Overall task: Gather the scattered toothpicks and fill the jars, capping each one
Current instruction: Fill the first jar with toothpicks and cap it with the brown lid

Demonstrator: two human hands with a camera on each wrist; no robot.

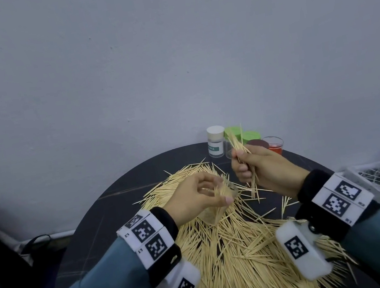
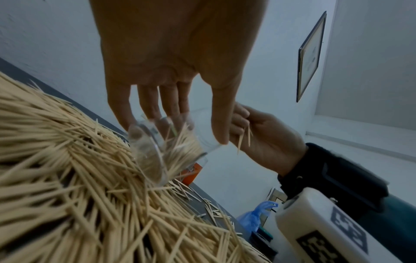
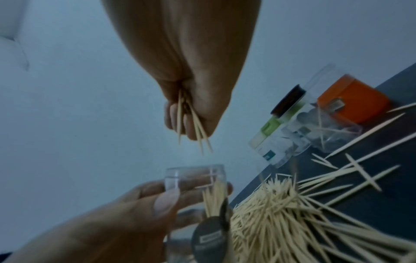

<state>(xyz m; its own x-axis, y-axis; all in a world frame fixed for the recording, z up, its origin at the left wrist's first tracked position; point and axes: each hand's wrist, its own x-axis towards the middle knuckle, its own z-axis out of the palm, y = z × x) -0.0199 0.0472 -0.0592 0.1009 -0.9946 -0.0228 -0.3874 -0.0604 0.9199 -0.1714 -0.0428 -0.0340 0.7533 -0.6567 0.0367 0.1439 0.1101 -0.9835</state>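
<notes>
Clear plastic jar (image 1: 215, 205), part-filled, is gripped by the left hand (image 1: 194, 201) and tilted above the toothpick heap (image 1: 240, 256), mouth turned toward the right hand, probably to ease loading. Right hand (image 1: 260, 167), just beyond the jar, is fisted round a bundle of toothpicks (image 1: 240, 148), ends roughly aligned for insertion. Capped jars (image 1: 216, 140) stand at the heap's far side, so filling looks underway.

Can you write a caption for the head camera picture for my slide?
Left hand holds a clear jar over the toothpick pile while right hand grips a bundle of toothpicks.
</notes>
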